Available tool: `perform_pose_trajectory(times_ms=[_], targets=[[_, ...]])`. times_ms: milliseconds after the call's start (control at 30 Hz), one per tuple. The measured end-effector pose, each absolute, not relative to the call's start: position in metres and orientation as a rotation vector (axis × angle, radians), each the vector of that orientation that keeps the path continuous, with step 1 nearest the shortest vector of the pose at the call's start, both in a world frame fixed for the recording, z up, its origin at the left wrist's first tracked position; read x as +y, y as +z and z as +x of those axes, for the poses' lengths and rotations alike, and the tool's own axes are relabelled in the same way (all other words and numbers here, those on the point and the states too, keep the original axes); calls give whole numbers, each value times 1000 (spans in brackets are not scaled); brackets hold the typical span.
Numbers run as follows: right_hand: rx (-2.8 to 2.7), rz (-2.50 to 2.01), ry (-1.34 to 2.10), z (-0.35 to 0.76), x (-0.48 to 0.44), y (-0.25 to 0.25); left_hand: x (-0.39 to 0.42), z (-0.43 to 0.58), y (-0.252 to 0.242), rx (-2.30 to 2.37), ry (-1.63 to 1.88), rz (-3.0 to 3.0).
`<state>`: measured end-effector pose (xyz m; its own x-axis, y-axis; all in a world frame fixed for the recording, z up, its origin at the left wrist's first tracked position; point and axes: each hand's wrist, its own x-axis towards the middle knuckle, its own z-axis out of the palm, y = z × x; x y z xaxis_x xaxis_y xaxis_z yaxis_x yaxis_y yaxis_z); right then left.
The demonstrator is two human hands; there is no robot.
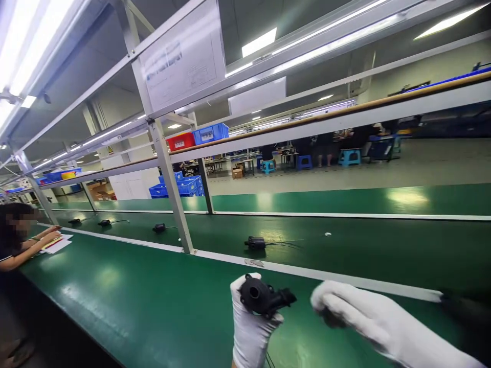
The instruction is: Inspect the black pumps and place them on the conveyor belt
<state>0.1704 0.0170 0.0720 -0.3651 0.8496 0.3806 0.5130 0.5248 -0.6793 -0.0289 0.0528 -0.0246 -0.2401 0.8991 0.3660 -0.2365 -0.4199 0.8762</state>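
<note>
My left hand (pixel 251 327), in a white glove, is closed around a small black pump-like part (pixel 264 297) and holds it upright above the green workbench (pixel 146 306). My right hand (pixel 368 319), also gloved, reaches in from the right just beside the part, fingers curled over something small and dark that I cannot make out. Thin wires hang below the left hand at the bottom edge.
A green conveyor belt (pixel 345 245) behind a white strip carries several similar black parts with wires (pixel 256 243). A metal frame post (pixel 172 194) stands at centre. A person (pixel 19 240) sits at far left over papers. Blue and red bins (pixel 199 135) sit on the shelf.
</note>
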Motion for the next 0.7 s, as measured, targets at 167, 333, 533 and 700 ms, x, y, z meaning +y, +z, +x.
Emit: perform_pose_trajectory(times_ms=[167, 333, 533, 700], targets=[[-2213, -1211, 605, 148, 30, 72, 34, -26, -18, 951, 1807, 1429], [-2309, -1253, 759, 146, 28, 74, 22, -25, -17, 1037, 1852, 1782], [-2096, -912, 1140, 176, 29, 58, 37, -58, -23, 1288, 1670, 2149], [-1513, -1048, 1189, 195, 48, 46, 74, -76, -49, 1650, 1445, 2126]])
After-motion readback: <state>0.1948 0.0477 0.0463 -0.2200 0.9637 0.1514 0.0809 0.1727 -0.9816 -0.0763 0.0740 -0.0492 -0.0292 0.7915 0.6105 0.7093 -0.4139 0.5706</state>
